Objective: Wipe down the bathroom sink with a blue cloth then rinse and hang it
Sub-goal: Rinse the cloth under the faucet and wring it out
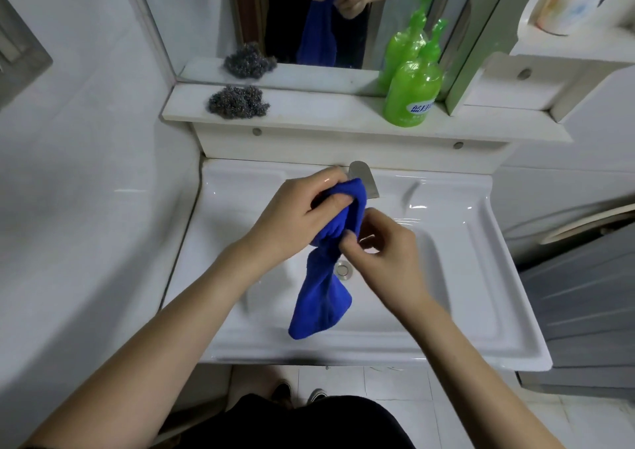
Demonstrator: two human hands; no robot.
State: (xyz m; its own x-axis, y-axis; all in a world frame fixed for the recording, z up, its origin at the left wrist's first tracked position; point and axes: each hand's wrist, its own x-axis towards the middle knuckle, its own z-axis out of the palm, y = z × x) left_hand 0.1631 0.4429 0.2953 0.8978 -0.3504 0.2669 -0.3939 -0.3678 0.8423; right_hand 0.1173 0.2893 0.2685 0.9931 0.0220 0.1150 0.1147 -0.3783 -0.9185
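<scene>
The left hand (299, 215) grips the top of the cloth (321, 301), fingers curled round the bunched blue fabric and thumb laid across its front. The right hand (383, 252), just at 4 o'clock of the left, pinches the cloth at its narrow waist between thumb and curled fingertips; its other fingers are bent in toward the palm. Both hands are held over the sink (460, 297), about mid-frame.

From the right hand's pinch the cloth hangs toward 6 o'clock, widening into a loose flap whose lower end lies over the basin's near side. Whether it touches the basin cannot be told. The drain (342, 270) shows just at 3 o'clock of the hanging cloth, under the right hand's fingers. The faucet (362, 179) stands at 12 o'clock of the sink, just behind the left hand's knuckles and the cloth's top.

A shelf (326, 115) runs above the sink at 12 o'clock. On it sit 1 scourer (238, 101) toward 11 o'clock and 1 green bottle (412, 98) toward 1 o'clock, well apart. The mirror (192, 19) behind them reflects both, along with the 2 hands and the cloth. At 6 o'clock, below the sink's front rim, 2 shoes (318, 395) show on the tiled floor (395, 386).
</scene>
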